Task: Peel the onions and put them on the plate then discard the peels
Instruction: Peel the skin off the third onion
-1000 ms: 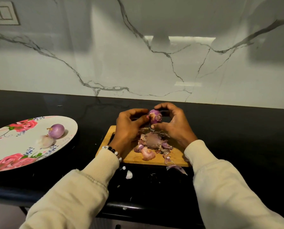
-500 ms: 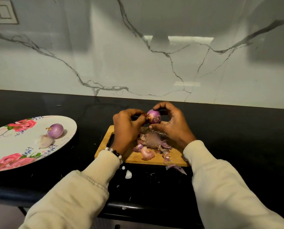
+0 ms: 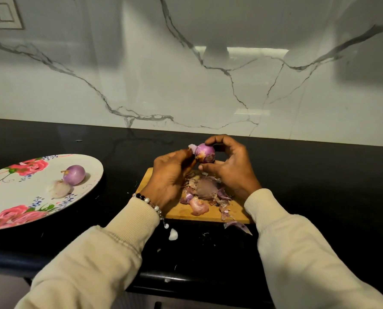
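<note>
A small purple onion (image 3: 206, 152) is held above the wooden cutting board (image 3: 183, 211). My right hand (image 3: 230, 168) grips it with curled fingers and thumb. My left hand (image 3: 170, 175) pinches a flap of peel (image 3: 192, 148) that stands off the onion's left side. A heap of purple peels (image 3: 205, 192) lies on the board under my hands. At the left, the floral plate (image 3: 12, 197) holds a peeled purple onion (image 3: 74, 174) and a pale peeled one (image 3: 58, 188).
The black counter (image 3: 320, 186) runs along a marble wall. A loose peel (image 3: 237, 226) and a white scrap (image 3: 173, 234) lie off the board near the counter's front edge (image 3: 186, 279). A switch plate (image 3: 0, 14) is at the upper left.
My left hand has pulled a flap of peel away from the onion's left side. Both hands and the onion have shifted slightly. The plate is unchanged.
</note>
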